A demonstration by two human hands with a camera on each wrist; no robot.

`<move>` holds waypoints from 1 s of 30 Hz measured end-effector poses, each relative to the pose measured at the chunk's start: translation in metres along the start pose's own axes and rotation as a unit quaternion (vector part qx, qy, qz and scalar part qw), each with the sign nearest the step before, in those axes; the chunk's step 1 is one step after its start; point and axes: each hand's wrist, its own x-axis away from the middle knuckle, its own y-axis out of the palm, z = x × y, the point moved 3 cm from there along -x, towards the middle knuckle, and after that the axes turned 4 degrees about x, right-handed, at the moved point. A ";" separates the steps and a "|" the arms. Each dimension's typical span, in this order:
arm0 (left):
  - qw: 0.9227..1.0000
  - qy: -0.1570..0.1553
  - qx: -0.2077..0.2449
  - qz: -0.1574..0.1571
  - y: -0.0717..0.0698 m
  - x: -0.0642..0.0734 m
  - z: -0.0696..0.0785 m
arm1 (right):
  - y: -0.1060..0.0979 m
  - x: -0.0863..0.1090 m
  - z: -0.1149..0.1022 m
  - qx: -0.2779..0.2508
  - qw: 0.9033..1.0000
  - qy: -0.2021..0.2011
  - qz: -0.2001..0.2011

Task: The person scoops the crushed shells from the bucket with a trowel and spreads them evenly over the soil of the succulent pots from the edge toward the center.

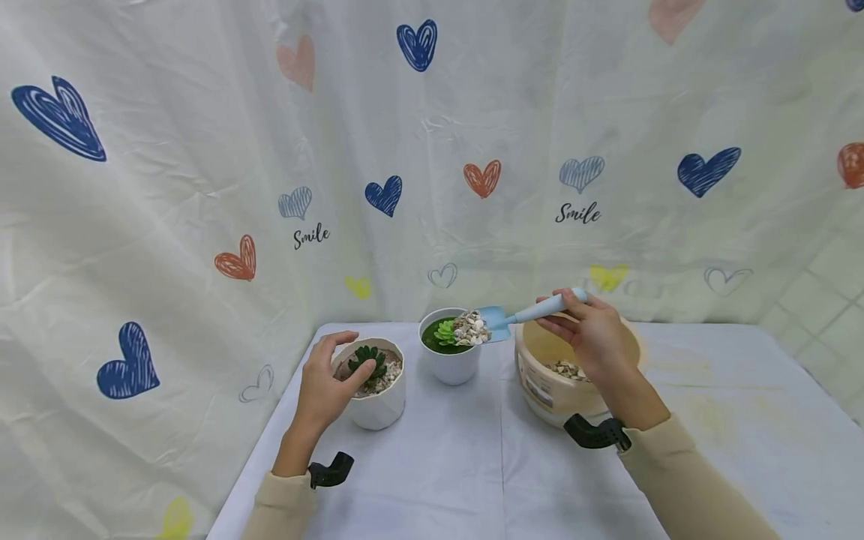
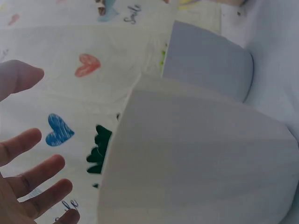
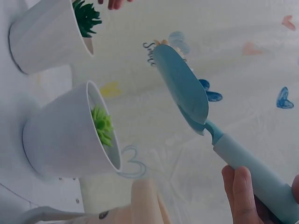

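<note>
My right hand [image 1: 597,341] grips the handle of a light blue trowel [image 1: 498,322]. Small mixed pebbles [image 1: 470,328] lie heaped on its blade, which hovers beside and above the middle white pot [image 1: 454,369]. That pot holds a light green succulent [image 3: 102,125], partly covered by the load in the head view. At the left stands a faceted white pot [image 1: 378,411] with a dark green succulent [image 1: 367,360] and pebbles around it. My left hand [image 1: 324,386] hovers at that pot's left rim, fingers spread and holding nothing; the left wrist view shows them apart from the pot.
To the right, partly behind my right hand, stands a beige tub [image 1: 536,386] with more pebbles [image 1: 568,369] inside. A white cloth covers the table [image 1: 466,465]. Close behind the pots hangs a white curtain [image 1: 526,247] printed with hearts.
</note>
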 end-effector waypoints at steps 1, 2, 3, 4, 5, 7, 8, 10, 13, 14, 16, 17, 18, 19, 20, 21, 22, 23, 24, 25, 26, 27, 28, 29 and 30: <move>1.000 -0.010 -0.005 -0.004 -0.002 0.001 -0.005 | 0.004 -0.001 0.002 0.006 1.000 0.004 0.001; 1.000 -0.021 -0.008 -0.009 -0.004 0.002 -0.009 | 0.007 -0.002 0.004 0.011 1.000 0.008 0.002; 0.999 -0.032 -0.012 -0.012 -0.005 0.003 -0.014 | 0.011 -0.004 0.006 0.015 1.000 0.012 0.003; 0.999 -0.041 -0.014 -0.016 -0.005 0.004 -0.018 | 0.014 -0.005 0.008 0.020 1.000 0.015 0.005; 0.998 -0.050 -0.014 -0.019 -0.005 0.006 -0.023 | 0.018 -0.006 0.010 0.026 0.999 0.019 0.006; 0.997 -0.064 -0.014 -0.028 -0.003 0.008 -0.032 | 0.024 -0.009 0.015 0.039 0.999 0.024 0.008; 0.997 -0.071 -0.014 -0.033 -0.002 0.009 -0.037 | 0.027 -0.010 0.017 0.040 0.999 0.025 0.008; 0.995 -0.086 -0.012 -0.044 0.002 0.011 -0.045 | 0.032 -0.013 0.022 0.044 0.999 0.029 0.010; 0.993 -0.107 -0.009 -0.058 0.008 0.015 -0.056 | 0.039 -0.017 0.028 0.043 0.998 0.034 0.012; 0.992 -0.112 -0.007 -0.060 0.010 0.016 -0.058 | 0.042 -0.018 0.030 0.045 0.998 0.036 0.012; 0.991 -0.121 0.001 -0.064 0.013 0.017 -0.062 | 0.046 -0.020 0.034 0.047 0.998 0.039 0.014; 0.990 -0.124 0.006 -0.065 0.014 0.018 -0.063 | 0.048 -0.021 0.036 0.047 0.998 0.039 0.015; 0.990 -0.126 0.009 -0.065 0.015 0.018 -0.064 | 0.050 -0.022 0.038 0.050 0.998 0.040 0.016; 0.990 -0.126 0.013 -0.064 0.016 0.019 -0.065 | 0.051 -0.023 0.040 0.054 0.998 0.040 0.016; 0.990 -0.126 0.017 -0.063 0.017 0.019 -0.065 | 0.053 -0.024 0.042 0.057 0.997 0.041 0.019; 0.990 -0.125 0.020 -0.062 0.018 0.020 -0.066 | 0.055 -0.025 0.044 0.058 0.997 0.041 0.022; 0.991 -0.122 0.021 -0.060 0.018 0.020 -0.066 | 0.057 -0.025 0.045 0.061 0.997 0.042 0.025; 0.991 -0.121 0.026 -0.056 0.019 0.020 -0.067 | 0.059 -0.026 0.047 0.064 0.997 0.043 0.028; 0.991 -0.118 0.030 -0.053 0.019 0.020 -0.068 | 0.060 -0.026 0.048 0.068 0.996 0.043 0.028; 0.991 -0.116 0.034 -0.049 0.020 0.021 -0.069 | 0.062 -0.027 0.050 0.069 0.996 0.044 0.030; 0.991 -0.116 0.038 -0.046 0.020 0.021 -0.070 | 0.064 -0.028 0.052 0.069 0.996 0.045 0.032; 0.991 -0.117 0.044 -0.042 0.021 0.022 -0.070 | 0.066 -0.028 0.054 0.071 0.996 0.045 0.031; 0.991 -0.118 0.051 -0.038 0.021 0.022 -0.071 | 0.067 -0.028 0.056 0.074 0.996 0.045 0.030; 0.990 -0.121 0.057 -0.035 0.021 0.022 -0.071 | 0.069 -0.029 0.058 0.077 0.996 0.046 0.029; 0.990 -0.124 0.061 -0.032 0.021 0.023 -0.072 | 0.070 -0.029 0.059 0.080 0.995 0.046 0.027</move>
